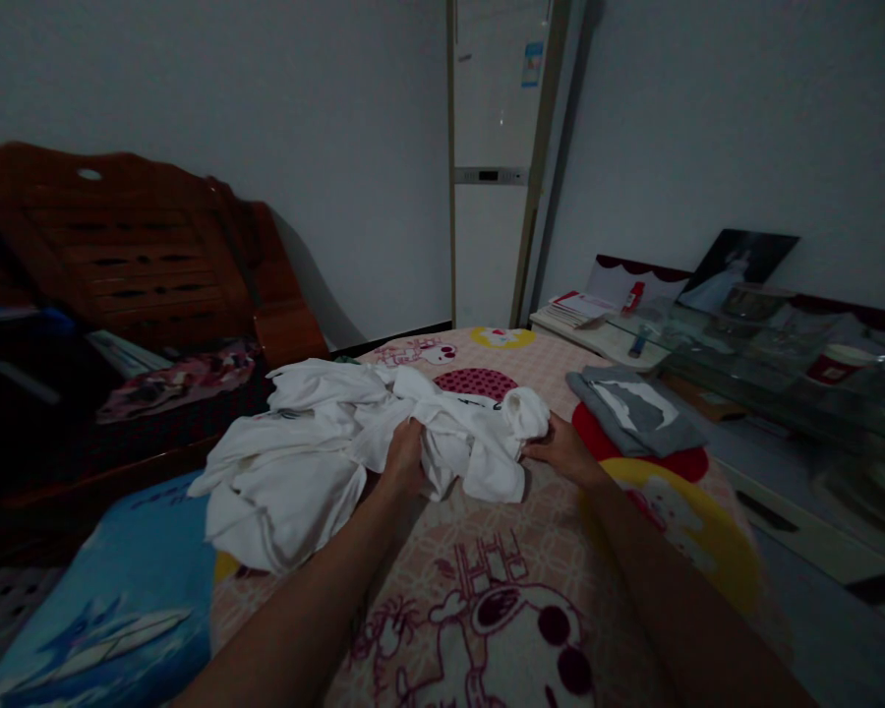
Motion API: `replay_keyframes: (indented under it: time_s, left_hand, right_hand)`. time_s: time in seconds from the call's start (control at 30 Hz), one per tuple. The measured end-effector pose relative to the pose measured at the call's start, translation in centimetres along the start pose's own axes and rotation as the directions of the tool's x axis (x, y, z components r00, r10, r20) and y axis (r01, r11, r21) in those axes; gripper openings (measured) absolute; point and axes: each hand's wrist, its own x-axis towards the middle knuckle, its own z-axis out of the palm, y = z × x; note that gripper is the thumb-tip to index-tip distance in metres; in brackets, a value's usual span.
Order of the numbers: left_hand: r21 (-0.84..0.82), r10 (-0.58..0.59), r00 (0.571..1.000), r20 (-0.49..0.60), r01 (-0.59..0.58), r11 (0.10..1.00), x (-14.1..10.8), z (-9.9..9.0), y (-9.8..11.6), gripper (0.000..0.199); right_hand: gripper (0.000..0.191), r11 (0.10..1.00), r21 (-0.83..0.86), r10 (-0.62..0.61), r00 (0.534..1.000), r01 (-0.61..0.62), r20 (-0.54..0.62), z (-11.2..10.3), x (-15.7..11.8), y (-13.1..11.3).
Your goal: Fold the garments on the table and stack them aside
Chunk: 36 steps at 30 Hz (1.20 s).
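A crumpled white garment lies across the middle of the cloth-covered surface. My left hand grips its fabric near the middle, fingers closed and partly hidden by folds. At the garment's right end, my right hand pinches the edge beside a bunched roll of cloth. More white fabric is heaped to the left; whether it belongs to the same garment I cannot tell. A folded grey garment with a white print lies to the right of my right hand.
A wooden bench with clothes on it stands at left, near a blue cloth. At right, a glass-topped cabinet carries a paper cup, papers and a photo. A tall white air conditioner fills the corner.
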Motion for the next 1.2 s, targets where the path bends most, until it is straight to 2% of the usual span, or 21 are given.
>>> replay_keyframes:
  time_s: [0.1, 0.2, 0.33, 0.43, 0.57, 0.73, 0.93, 1.2]
  left_hand:
    - [0.012, 0.022, 0.999, 0.028, -0.022, 1.000, 0.7, -0.7, -0.3, 0.054]
    - [0.027, 0.033, 0.999, 0.022, -0.034, 0.999, 0.8, -0.8, -0.5, 0.054]
    - [0.054, 0.069, 0.998, -0.006, -0.069, 0.996, 0.7, -0.6, -0.3, 0.050]
    - [0.048, 0.094, 0.996, -0.004, -0.094, 0.994, 0.7, -0.6, 0.0, 0.046]
    - [0.031, 0.137, 0.990, 0.018, -0.137, 0.990, 0.7, -0.8, 0.3, 0.045]
    - [0.033, 0.195, 0.981, 0.005, -0.196, 0.980, 1.0, -1.3, 0.5, 0.048]
    - [0.175, 0.229, 0.968, -0.100, -0.210, 0.962, 1.9, -2.0, 0.4, 0.042]
    - [0.347, 0.327, 0.939, -0.107, -0.273, 0.897, 2.7, -2.9, 0.0, 0.037]
  right_hand:
    - [0.045, 0.995, -0.089, 0.043, 0.997, -0.048, -0.061, -0.3, 0.3, 0.8]
    - [0.025, 0.987, -0.080, 0.126, 0.981, -0.139, -0.148, -0.7, 0.5, 1.2]
    - [0.026, 0.996, 0.023, 0.093, 0.967, -0.091, -0.239, -0.8, 0.4, 0.8]
    - [0.026, 0.981, 0.183, 0.111, 0.955, -0.061, -0.276, -0.5, 0.2, 0.1]
    - [0.028, 0.917, 0.398, 0.127, 0.938, 0.013, -0.324, -0.3, 0.1, -0.7]
    - [0.024, 0.810, 0.577, 0.178, 0.895, 0.103, -0.410, -1.3, 0.5, -0.7]
    - [0.017, 0.782, 0.607, 0.214, 0.853, 0.142, -0.476, -1.8, 0.8, -0.6]
    - [0.019, 0.791, 0.594, 0.234, 0.825, 0.147, -0.515, -1.9, 0.8, -0.8]
